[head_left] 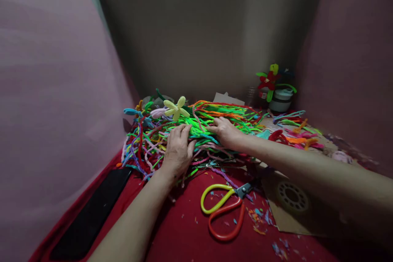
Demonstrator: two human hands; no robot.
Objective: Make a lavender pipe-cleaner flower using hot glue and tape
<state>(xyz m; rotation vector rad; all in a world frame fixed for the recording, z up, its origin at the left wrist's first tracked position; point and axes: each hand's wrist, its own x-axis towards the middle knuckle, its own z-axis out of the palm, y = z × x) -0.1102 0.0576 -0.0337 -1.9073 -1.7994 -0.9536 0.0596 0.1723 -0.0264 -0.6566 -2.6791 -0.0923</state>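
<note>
A big tangled heap of fuzzy pipe cleaners (159, 139) in many colours lies in the middle of the head view. My left hand (179, 147) rests on the heap's front left part, fingers stretched forward and thumb apart. From the right, my right hand (226, 132) reaches in with thumb and fingers apart against the stems. Bright green pipe cleaners (198, 127) lie between the two hands. Just behind my left hand is a pale yellow pipe-cleaner flower (176, 109). Scissors (226, 208) with one yellow and one red handle lie in front of the heap.
A black phone-like slab (92, 217) lies at left on the red cloth (178, 233). Under my right forearm are cardboard (288, 223) and a tape-like ring (292, 196). Behind stand a light-blue lidded jar (281, 99) and a red flower (267, 80). Pink sheets (61, 69) flank both sides.
</note>
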